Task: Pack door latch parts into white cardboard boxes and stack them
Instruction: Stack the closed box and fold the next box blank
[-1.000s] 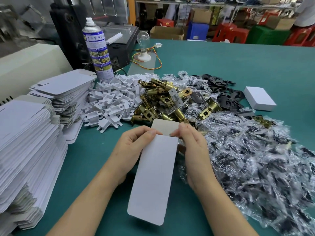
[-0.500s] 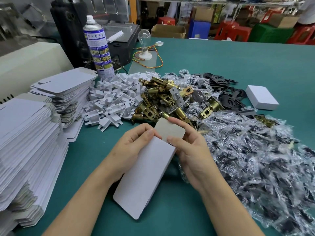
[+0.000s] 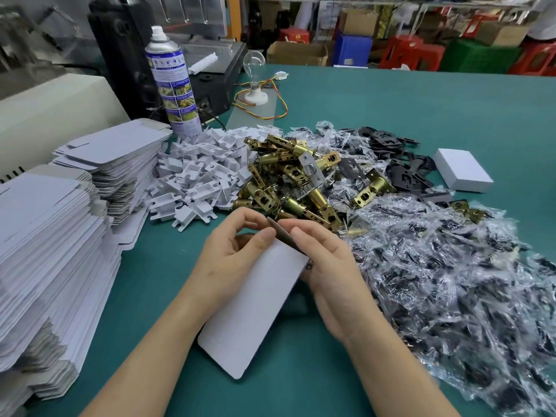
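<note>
L hand [image 3: 231, 254] & R hand [image 3: 328, 266] each have a pinching grip on the far end of a flat white box blank [image 3: 252, 302], end flap bent back w/ grey underside showing, held low over the green surface [image 3: 391, 100]. Just beyond lies the brass latch pile [image 3: 288, 182], w/ white plastic clips [image 3: 198, 170] to its left, bagged parts [image 3: 436, 266] to the right & blank stacks [image 3: 45, 236] far left. One closed white box [image 3: 463, 170] sits apart, far right.
</note>
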`<state>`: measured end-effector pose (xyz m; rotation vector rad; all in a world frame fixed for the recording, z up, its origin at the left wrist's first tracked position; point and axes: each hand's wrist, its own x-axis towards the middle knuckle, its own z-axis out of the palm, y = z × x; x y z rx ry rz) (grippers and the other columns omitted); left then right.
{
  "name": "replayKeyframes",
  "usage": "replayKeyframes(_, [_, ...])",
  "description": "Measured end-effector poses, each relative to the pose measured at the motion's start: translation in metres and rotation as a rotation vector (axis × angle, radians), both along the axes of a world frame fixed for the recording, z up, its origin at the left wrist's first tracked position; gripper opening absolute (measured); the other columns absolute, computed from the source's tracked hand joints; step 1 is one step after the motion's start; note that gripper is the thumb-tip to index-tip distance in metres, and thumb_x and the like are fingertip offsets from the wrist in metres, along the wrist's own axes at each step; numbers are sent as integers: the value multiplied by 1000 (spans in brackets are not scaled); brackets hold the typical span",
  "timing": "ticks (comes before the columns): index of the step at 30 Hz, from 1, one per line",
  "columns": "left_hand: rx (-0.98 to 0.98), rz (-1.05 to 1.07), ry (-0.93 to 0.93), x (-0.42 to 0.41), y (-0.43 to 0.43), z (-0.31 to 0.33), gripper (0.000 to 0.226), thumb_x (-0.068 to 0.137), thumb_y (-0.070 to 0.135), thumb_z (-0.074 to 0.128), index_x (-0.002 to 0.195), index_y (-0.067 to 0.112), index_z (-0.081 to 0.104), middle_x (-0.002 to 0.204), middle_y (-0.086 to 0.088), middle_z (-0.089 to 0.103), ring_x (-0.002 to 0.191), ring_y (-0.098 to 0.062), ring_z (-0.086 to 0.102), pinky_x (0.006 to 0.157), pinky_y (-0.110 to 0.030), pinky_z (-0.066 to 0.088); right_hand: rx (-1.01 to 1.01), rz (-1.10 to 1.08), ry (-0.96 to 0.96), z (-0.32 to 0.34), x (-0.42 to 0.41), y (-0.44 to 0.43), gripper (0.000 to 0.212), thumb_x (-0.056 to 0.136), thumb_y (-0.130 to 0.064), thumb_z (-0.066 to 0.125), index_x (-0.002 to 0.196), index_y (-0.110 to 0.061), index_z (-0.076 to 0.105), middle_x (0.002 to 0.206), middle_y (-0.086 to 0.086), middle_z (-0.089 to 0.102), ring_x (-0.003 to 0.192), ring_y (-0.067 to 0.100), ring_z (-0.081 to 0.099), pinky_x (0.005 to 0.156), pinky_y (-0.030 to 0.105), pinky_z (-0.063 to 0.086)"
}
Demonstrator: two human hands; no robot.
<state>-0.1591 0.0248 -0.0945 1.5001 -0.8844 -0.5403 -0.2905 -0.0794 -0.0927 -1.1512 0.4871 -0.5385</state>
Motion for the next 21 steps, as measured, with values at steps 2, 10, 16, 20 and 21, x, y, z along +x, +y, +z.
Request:
replayKeyframes(2, [-6,38,-9,1,0,-3,9,93,37,68,102,36,67,104,8,73,89,-12,73,78,-27,55,-45,-31,45,-1,0,1,15,98,-33,65,109,-31,76,115,5,75,101,18,70,90,45,58])
replayKeyframes(10, [5,61,-106,2,1,1,14,97,41,63,106,39,74,92,21,67,77,5,60,73,-6,43,-277,-56,93,1,-2,1,13,101,-31,64,100,-25,77,90,-5,75,84,11,71,66,36,63])
replayKeyframes(16, [29,35,27,4,3,5,17,93,40,68,87,25,73,82,6,69,75,-5,59,66,-17,46,-497,-63,140,1,-2,2,14,103,-22,63,102,-27,76,95,-10,74,86,4,67,69,18,49])
replayKeyframes(20, [52,-3,86,4,4,5,8,98,27,72,92,27,77,89,3,75,78,-7,66,64,-19,52,-484,-108,135,1,-4,-1,16,101,-19,65,97,-29,76,95,-11,74,82,1,68,68,13,50])
replayKeyframes(21, [56,-2,92,4,5,5,8,97,27,72,91,27,77,89,3,75,78,-7,67,64,-19,53,-488,-106,138,0,-3,-1,16,101,-19,65,97,-29,77,94,-11,74,83,2,68,68,13,50])
